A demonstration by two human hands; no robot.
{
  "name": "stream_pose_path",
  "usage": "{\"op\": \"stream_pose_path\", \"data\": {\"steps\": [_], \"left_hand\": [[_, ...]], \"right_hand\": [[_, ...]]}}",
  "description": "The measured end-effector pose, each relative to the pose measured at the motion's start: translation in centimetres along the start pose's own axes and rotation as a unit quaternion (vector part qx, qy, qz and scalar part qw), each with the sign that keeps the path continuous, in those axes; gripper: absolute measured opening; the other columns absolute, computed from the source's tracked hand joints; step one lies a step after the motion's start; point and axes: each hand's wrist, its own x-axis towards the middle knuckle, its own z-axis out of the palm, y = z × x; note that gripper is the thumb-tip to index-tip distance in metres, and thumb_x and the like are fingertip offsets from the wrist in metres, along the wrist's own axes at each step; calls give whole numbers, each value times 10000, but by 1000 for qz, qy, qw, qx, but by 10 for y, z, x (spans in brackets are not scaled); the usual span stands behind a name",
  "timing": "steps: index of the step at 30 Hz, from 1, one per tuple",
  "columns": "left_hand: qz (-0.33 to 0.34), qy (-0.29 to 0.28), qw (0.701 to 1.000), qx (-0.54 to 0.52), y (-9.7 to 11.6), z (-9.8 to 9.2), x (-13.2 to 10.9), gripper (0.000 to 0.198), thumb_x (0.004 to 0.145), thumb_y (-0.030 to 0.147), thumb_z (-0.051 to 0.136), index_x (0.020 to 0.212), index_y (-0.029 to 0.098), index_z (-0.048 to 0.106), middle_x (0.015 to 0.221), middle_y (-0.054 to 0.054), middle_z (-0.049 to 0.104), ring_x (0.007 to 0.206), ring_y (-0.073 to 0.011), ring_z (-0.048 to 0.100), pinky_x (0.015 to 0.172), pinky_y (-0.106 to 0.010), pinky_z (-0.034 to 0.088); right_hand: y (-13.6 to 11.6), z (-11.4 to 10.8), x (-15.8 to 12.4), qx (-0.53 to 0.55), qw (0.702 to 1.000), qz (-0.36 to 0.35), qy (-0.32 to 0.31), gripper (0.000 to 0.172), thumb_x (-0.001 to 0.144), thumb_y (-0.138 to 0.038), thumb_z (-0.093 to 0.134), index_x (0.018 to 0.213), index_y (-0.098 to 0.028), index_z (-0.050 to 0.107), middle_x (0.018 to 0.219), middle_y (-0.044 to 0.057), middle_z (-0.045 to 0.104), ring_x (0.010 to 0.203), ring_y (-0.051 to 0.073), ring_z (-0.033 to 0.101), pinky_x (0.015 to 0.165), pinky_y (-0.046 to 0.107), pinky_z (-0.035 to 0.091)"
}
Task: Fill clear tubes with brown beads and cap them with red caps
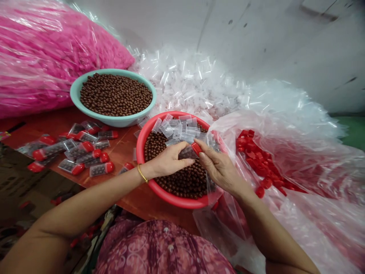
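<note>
While the left hand point(168, 159) pinches a clear plastic case point(186, 153) at frame centre, the right hand point(219, 167) grips its red cap point(196, 148); likely light, stiff and slick, best held by its sides.

Beyond the fingers point(210, 153) rises a dark-marked pale wall point(270, 49), left of them spreads a reddish-brown tabletop point(125, 142), and far to their right shows a green surface point(356, 131).

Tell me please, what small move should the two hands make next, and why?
Probably press the red cap firmly onto the clear plastic container: the left hand holds the container, the right hand already pinches the cap at its end, and I cannot tell whether it is fully seated.
</note>
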Motion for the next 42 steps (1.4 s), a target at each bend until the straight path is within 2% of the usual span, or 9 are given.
{"op": "stream_pose_path", "data": {"steps": [7, 13, 18, 25, 28, 30, 33, 36, 42], "left_hand": [[-22, 26, 997, 63, -1, 0, -2, 157, 716, 221, 620, 824, 145, 534, 768, 9, 582, 716, -135, 520, 693, -275, 437], [-41, 38, 993, 107, 6, 4, -3, 120, 686, 180, 575, 686, 171, 455, 635, 48, 491, 585, -99, 429, 555, -233, 323], [-63, 39, 992, 97, 6, 5, -3, 148, 670, 213, 595, 661, 173, 453, 608, 55, 490, 562, -90, 421, 530, -219, 312], [-69, 30, 981, 181, 10, 1, -2, 166, 687, 315, 608, 707, 160, 552, 642, 17, 571, 596, -122, 495, 544, -231, 338], [-54, -9, 965, 257, 16, 1, -2, 137, 675, 298, 592, 707, 165, 584, 603, 15, 561, 552, -127, 489, 514, -238, 303], [-41, -39, 957, 285, 19, 1, -3, 115, 663, 282, 579, 674, 167, 577, 577, 15, 544, 517, -124, 467, 499, -242, 290], [-32, -88, 948, 305, 21, 2, -3, 107, 648, 274, 578, 641, 167, 571, 562, 11, 540, 490, -122, 445, 487, -247, 291], [-23, -120, 940, 317, 22, 5, -4, 111, 659, 269, 585, 669, 159, 593, 588, -4, 575, 501, -132, 478, 503, -250, 342], [2, -126, 915, 384, 17, 8, -9, 223, 703, 277, 592, 862, 128, 640, 783, -89, 696, 679, -219, 640, 631, -296, 488]], "right_hand": [[3, 23, -4, -31, 994, -73, 75, 468, 967, -297, 327, 1391, -142, 449, 704, 29, 669, 550, 124, 606, 535, 226, 489], [6, 26, -8, -170, 965, -159, 122, 490, 964, -224, 342, 1438, -101, 361, 570, 9, 612, 431, 128, 535, 424, 219, 403], [2, 30, -9, -170, 961, -188, 115, 501, 969, -229, 319, 1427, -29, 344, 567, 29, 623, 447, 139, 560, 441, 227, 426], [4, 15, -1, 2, 1000, -10, 22, 512, 942, -453, 348, 1214, -120, 626, 664, 45, 693, 514, 140, 598, 509, 249, 473], [7, 9, 5, 116, 986, 98, 61, 577, 910, -570, 345, 905, -146, 736, 535, 17, 613, 495, 132, 566, 501, 247, 454], [7, 14, 9, 196, 965, 153, 83, 619, 886, -627, 340, 846, -140, 720, 507, 7, 562, 488, 125, 542, 506, 248, 451], [1, 29, 18, 313, 928, 188, 78, 700, 891, -661, 208, 1081, -150, 647, 673, 26, 618, 564, 127, 568, 549, 251, 481], [-6, 42, 25, 365, 911, 187, 43, 758, 914, -588, -8, 1316, -180, 489, 987, 82, 660, 850, 157, 643, 744, 290, 530], [-9, 44, 23, 283, 955, 91, -16, 719, 927, -577, 41, 1496, -176, 219, 1446, 117, 433, 1334, 202, 409, 1131, 444, 289]]}}
